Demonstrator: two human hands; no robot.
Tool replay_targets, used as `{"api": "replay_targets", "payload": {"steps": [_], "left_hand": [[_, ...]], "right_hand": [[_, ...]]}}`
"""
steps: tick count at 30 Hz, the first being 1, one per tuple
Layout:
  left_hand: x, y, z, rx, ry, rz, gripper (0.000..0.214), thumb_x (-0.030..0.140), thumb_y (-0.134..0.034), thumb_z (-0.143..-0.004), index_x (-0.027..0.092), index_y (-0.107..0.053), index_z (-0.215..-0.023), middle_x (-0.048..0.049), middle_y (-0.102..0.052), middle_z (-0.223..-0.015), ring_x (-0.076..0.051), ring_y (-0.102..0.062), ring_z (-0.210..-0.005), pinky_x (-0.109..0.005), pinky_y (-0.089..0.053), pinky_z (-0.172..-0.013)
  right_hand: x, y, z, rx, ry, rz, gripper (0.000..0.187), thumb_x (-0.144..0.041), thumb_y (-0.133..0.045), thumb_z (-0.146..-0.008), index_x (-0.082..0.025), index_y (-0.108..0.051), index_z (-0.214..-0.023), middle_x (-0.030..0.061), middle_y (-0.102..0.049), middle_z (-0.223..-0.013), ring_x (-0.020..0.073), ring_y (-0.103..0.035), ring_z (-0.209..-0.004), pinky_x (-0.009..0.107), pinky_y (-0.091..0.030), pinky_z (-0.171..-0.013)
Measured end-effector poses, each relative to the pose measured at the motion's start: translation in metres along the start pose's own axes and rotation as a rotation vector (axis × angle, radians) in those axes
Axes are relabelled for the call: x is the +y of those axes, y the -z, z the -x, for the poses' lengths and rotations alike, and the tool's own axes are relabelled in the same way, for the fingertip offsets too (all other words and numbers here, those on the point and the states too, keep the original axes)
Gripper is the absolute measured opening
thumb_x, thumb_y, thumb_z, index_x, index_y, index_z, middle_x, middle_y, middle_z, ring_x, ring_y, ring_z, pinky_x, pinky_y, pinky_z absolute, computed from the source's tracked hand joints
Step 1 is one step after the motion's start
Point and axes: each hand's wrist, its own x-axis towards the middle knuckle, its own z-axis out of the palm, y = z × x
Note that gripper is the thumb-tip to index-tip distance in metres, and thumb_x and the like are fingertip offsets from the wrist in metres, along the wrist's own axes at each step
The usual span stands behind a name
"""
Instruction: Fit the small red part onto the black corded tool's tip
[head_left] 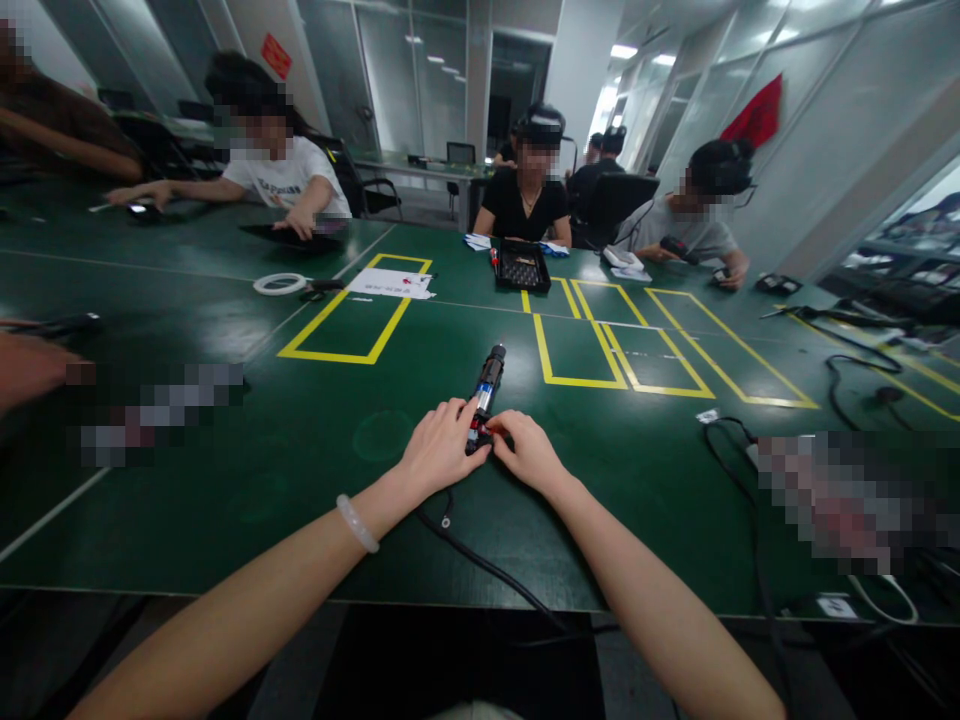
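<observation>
We see the long tool (pixel 487 390) between our left hand (pixel 442 447) and right hand (pixel 531 453), in from the near edge of the smooth green worktop (pixel 300 560). The left holds it; the right bunches narrow at its near end, but we cannot tell if it grips. The tool's tip is black, its middle shiny silver and blue.

White sheet (pixel 390 283) with unreadable print, T-shirt (pixel 259 178) with unreadable lettering

Could pass freely over bare table (pixel 637 460) right of the right hand (pixel 531 452), or ahead from the tip of the tool (pixel 489 380) up to the tray (pixel 523 268). Blocked at the near end by left hand (pixel 442 447); hindered nearer in by a cable (pixel 491 570) between the forearms (pixel 630 570).
</observation>
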Motion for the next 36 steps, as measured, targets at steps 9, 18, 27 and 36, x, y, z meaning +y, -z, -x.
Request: {"api": "replay_targets", "payload": {"steps": [9, 18, 27, 36], "left_hand": [[-0.002, -0.001, -0.006, -0.004, 0.082, -0.072, 0.056, 0.053, -0.043, -0.090, 0.020, -0.044, -0.136, -0.0130, -0.055, -0.108, -0.027, -0.055, -0.097, -0.037, -0.041, -0.079], [-0.027, 0.003, -0.009, -0.027, 0.154, -0.149, 0.059, 0.052, -0.045, -0.090, 0.023, -0.039, -0.141, -0.0147, -0.054, -0.116, -0.030, -0.051, -0.105, -0.039, -0.039, -0.087], [-0.122, 0.017, -0.010, -0.073, 0.475, -0.216, 0.067, 0.059, -0.034, -0.090, 0.018, -0.037, -0.143, -0.0218, -0.050, -0.122, -0.038, -0.050, -0.107, -0.045, -0.042, -0.085], [-0.201, 0.033, 0.014, -0.080, 0.788, -0.239, 0.073, 0.066, -0.024, -0.089, 0.013, -0.038, -0.138, -0.0229, -0.047, -0.128, -0.037, -0.049, -0.108, -0.046, -0.042, -0.084]], "right_hand": [[-0.005, 0.000, 0.000, -0.047, 0.039, -0.061, 0.029, -0.007, -0.044, -0.086, -0.020, -0.060, -0.106, 0.0070, -0.064, -0.099, 0.0208, -0.056, -0.092, 0.034, -0.042, -0.084], [0.004, 0.005, 0.000, 0.025, -0.042, -0.113, 0.026, -0.010, -0.045, -0.088, -0.021, -0.064, -0.103, 0.0049, -0.065, -0.096, 0.0190, -0.059, -0.092, 0.032, -0.043, -0.084], [0.011, 0.009, 0.001, 0.068, -0.092, -0.146, 0.021, -0.012, -0.049, -0.088, -0.021, -0.066, -0.095, 0.0045, -0.065, -0.093, 0.0186, -0.060, -0.089, 0.031, -0.044, -0.082], [0.011, 0.010, 0.002, 0.063, -0.096, -0.150, 0.020, -0.012, -0.050, -0.088, -0.021, -0.067, -0.095, 0.0041, -0.064, -0.092, 0.0181, -0.059, -0.087, 0.030, -0.044, -0.080]]}}
